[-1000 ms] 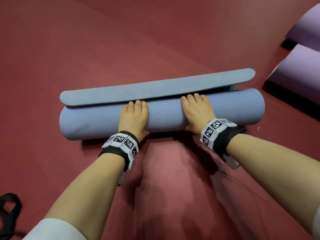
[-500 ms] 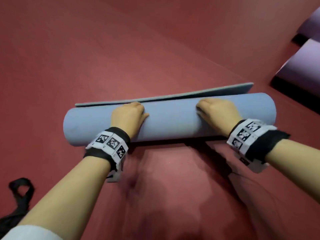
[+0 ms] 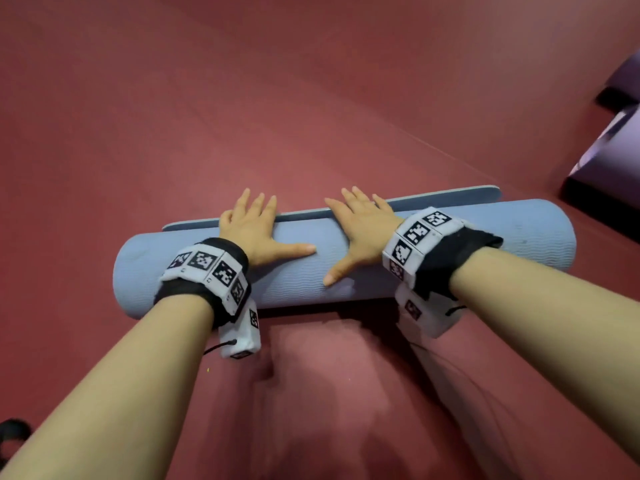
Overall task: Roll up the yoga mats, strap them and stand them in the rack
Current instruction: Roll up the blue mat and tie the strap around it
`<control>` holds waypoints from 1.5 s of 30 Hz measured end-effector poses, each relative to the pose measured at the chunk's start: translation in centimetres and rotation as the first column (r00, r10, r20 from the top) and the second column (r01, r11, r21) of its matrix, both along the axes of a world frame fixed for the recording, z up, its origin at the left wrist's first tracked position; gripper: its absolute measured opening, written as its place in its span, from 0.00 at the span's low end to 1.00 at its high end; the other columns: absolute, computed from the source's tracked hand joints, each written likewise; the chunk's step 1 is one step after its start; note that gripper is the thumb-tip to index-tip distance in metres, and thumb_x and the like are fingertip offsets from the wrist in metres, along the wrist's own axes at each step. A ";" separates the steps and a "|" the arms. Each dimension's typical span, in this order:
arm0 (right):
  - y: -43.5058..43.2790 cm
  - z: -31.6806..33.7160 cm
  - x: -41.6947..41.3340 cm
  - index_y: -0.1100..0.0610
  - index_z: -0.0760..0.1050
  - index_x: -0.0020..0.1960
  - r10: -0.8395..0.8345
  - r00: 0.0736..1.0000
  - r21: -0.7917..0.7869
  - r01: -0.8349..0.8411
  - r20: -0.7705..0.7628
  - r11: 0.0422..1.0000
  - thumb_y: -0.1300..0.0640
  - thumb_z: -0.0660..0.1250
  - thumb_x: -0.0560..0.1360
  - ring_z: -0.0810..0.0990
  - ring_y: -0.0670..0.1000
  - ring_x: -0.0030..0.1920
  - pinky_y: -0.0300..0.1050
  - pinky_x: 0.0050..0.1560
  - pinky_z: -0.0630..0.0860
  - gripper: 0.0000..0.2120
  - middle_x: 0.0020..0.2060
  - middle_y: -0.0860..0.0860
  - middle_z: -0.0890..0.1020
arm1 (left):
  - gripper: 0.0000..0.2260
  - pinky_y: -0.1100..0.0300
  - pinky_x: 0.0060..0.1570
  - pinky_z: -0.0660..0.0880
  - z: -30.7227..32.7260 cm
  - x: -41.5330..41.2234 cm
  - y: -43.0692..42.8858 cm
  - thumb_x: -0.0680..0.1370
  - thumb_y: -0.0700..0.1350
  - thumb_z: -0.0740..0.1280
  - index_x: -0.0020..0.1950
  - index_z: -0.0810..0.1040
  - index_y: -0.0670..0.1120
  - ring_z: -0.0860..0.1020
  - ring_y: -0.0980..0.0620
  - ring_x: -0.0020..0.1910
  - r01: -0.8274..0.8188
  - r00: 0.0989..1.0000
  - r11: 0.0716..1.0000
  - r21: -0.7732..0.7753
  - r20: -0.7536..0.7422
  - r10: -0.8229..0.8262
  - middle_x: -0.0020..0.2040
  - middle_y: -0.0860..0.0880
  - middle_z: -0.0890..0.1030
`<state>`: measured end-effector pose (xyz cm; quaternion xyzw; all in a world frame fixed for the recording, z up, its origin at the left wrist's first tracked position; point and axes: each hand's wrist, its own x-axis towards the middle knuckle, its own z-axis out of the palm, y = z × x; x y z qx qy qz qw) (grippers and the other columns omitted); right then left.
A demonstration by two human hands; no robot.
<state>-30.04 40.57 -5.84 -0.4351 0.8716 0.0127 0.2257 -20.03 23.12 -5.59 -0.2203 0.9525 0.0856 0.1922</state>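
- On the dark red padded floor (image 3: 311, 98), centre of view: a pale blue ribbed foam yoga mat (image 3: 519, 237), nearly all rolled — its long axis runs left to right, across both forearms.
- Loose tail: a thin strip of unrolled mat shows just beyond the roll, on its far side.
- Left hand (image 3: 254, 230): flat on the roll, fingers spread and extended, gripping nothing.
- Right hand (image 3: 360, 230): likewise splayed palm-down, clasping nothing, set nearer the roll's middle.
- Room: bare floor lies ahead; lilac rolled mats (image 3: 620, 150) sit well apart at right.
- Judgement: a final forward push should close the roll — strapping not yet begun.
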 end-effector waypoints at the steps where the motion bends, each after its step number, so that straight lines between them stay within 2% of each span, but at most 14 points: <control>1: -1.1 -0.1 -0.7 0.52 0.41 0.78 -0.022 0.999 0.026 0.021 0.036 0.999 0.26 0.71 0.54 0.43 0.56 0.77 0.59 0.74 0.42 0.65 0.77 0.58 0.46 | 0.55 0.47 0.72 0.46 -0.3 -0.8 -0.5 0.60 0.80 0.57 0.78 0.47 0.49 0.43 0.49 0.77 0.008 0.999 1.000 -0.007 0.033 -0.008 0.78 0.49 0.52; 4: -2.5 0.4 -2.0 0.51 0.40 0.77 -0.045 0.991 0.116 0.030 0.128 0.993 0.26 0.71 0.54 0.55 0.57 0.75 0.58 0.74 0.51 0.66 0.76 0.57 0.55 | 0.51 0.47 0.73 0.48 -0.4 -2.2 -1.0 0.64 0.76 0.59 0.78 0.50 0.48 0.52 0.48 0.76 0.020 0.996 1.000 0.001 0.088 -0.020 0.76 0.47 0.60; 7: -2.8 1.1 -1.9 0.52 0.56 0.74 0.021 0.999 0.165 -0.029 0.050 0.986 0.25 0.71 0.51 0.69 0.60 0.64 0.55 0.65 0.67 0.60 0.65 0.56 0.71 | 0.46 0.47 0.67 0.57 -0.3 -2.0 -0.8 0.63 0.77 0.57 0.72 0.64 0.49 0.63 0.43 0.68 0.074 0.996 0.992 -0.102 0.057 -0.069 0.68 0.44 0.69; 13: -2.5 1.6 1.5 0.60 0.64 0.56 0.131 0.991 0.068 -0.131 0.003 0.989 0.34 0.78 0.51 0.73 0.58 0.56 0.51 0.57 0.71 0.47 0.55 0.56 0.72 | 0.47 0.52 0.65 0.61 -0.7 3.1 -0.5 0.57 0.79 0.46 0.64 0.74 0.52 0.68 0.45 0.63 -0.068 0.972 0.997 -0.036 -0.227 0.058 0.60 0.46 0.75; 16: -3.0 1.7 4.2 0.59 0.61 0.59 0.151 0.987 0.033 -0.153 0.051 0.988 0.34 0.78 0.51 0.75 0.59 0.56 0.52 0.56 0.72 0.49 0.58 0.56 0.73 | 0.42 0.49 0.69 0.59 -1.4 8.9 -3.2 0.64 0.77 0.51 0.66 0.74 0.49 0.65 0.43 0.68 -0.457 0.822 0.889 -0.018 -0.391 0.415 0.67 0.43 0.71; 20: -7.4 1.2 9.6 0.53 0.49 0.75 0.288 0.957 0.046 -0.289 0.010 0.956 0.30 0.75 0.52 0.69 0.61 0.65 0.57 0.65 0.67 0.62 0.67 0.57 0.68 | 0.43 0.45 0.71 0.53 -1.0 14.1 -4.7 0.69 0.71 0.62 0.77 0.55 0.49 0.55 0.40 0.74 -0.737 0.600 0.658 0.153 -0.298 0.742 0.76 0.41 0.55; 27: -15.4 1.8 19.9 0.47 0.41 0.77 0.368 0.929 0.046 -0.366 -0.040 0.929 0.32 0.75 0.57 0.60 0.69 0.70 0.64 0.68 0.59 0.62 0.74 0.62 0.55 | 0.29 0.56 0.65 0.64 -0.6 19.7 -4.4 0.79 0.59 0.59 0.75 0.61 0.44 0.68 0.45 0.69 -0.654 0.363 0.432 0.621 -0.244 0.899 0.71 0.43 0.69; 30: -14.6 0.9 22.9 0.46 0.42 0.76 0.408 0.895 -0.029 -0.419 -0.179 0.907 0.35 0.74 0.60 0.67 0.66 0.64 0.59 0.63 0.63 0.58 0.68 0.63 0.64 | 0.15 0.64 0.44 0.70 -1.8 22.7 -2.4 0.80 0.53 0.59 0.53 0.76 0.43 0.77 0.47 0.52 -0.574 0.229 0.355 0.738 -0.272 0.935 0.49 0.46 0.80; 32: -13.2 0.6 24.4 0.47 0.41 0.76 0.482 0.856 -0.049 -0.498 -0.189 0.866 0.34 0.73 0.61 0.68 0.64 0.62 0.56 0.61 0.64 0.56 0.66 0.61 0.66 | 0.18 0.67 0.33 0.68 -2.2 24.9 -1.1 0.81 0.53 0.58 0.41 0.75 0.41 0.74 0.48 0.41 -0.577 0.098 0.282 0.766 -0.279 0.955 0.38 0.47 0.77; 34: -11.9 0.3 25.6 0.46 0.41 0.76 0.555 0.813 -0.057 -0.571 -0.176 0.819 0.33 0.71 0.62 0.68 0.63 0.62 0.55 0.61 0.64 0.56 0.66 0.60 0.66 | 0.19 0.62 0.39 0.71 -2.5 26.8 -0.3 0.81 0.55 0.56 0.41 0.77 0.43 0.74 0.50 0.40 -0.571 0.003 0.193 0.798 -0.233 0.972 0.39 0.47 0.78; 36: -11.3 0.2 26.3 0.46 0.40 0.76 0.574 0.800 -0.061 -0.591 -0.174 0.805 0.32 0.71 0.61 0.68 0.63 0.62 0.54 0.62 0.64 0.56 0.66 0.59 0.66 | 0.20 0.59 0.44 0.73 -2.7 28.6 -0.3 0.82 0.55 0.53 0.44 0.78 0.45 0.77 0.52 0.41 -0.563 0.028 0.152 0.812 -0.165 0.986 0.41 0.47 0.80; 38: -11.3 0.2 26.2 0.45 0.42 0.76 0.570 0.802 -0.058 -0.586 -0.178 0.808 0.31 0.71 0.59 0.69 0.61 0.60 0.53 0.60 0.65 0.57 0.64 0.58 0.67 | 0.20 0.62 0.39 0.73 -3.3 30.5 -0.9 0.82 0.53 0.54 0.42 0.78 0.43 0.77 0.57 0.32 -0.530 -0.001 0.133 0.837 -0.158 0.987 0.35 0.46 0.79; 40: -11.4 0.3 25.9 0.45 0.44 0.76 0.557 0.810 -0.055 -0.574 -0.181 0.817 0.30 0.71 0.58 0.71 0.60 0.58 0.52 0.58 0.67 0.57 0.62 0.56 0.69 | 0.16 0.61 0.39 0.70 -4.5 32.5 -1.8 0.82 0.50 0.58 0.41 0.77 0.43 0.76 0.52 0.33 -0.620 -0.090 0.140 0.772 -0.247 0.965 0.33 0.46 0.77; 45: -11.3 -0.1 25.9 0.44 0.45 0.76 0.561 0.808 -0.050 -0.577 -0.177 0.815 0.29 0.71 0.57 0.71 0.59 0.58 0.52 0.59 0.67 0.57 0.61 0.55 0.70 | 0.19 0.50 0.57 0.68 -8.2 37.8 -2.4 0.75 0.53 0.68 0.54 0.74 0.38 0.73 0.39 0.58 -0.942 -0.128 -0.024 0.335 -0.293 0.948 0.56 0.39 0.76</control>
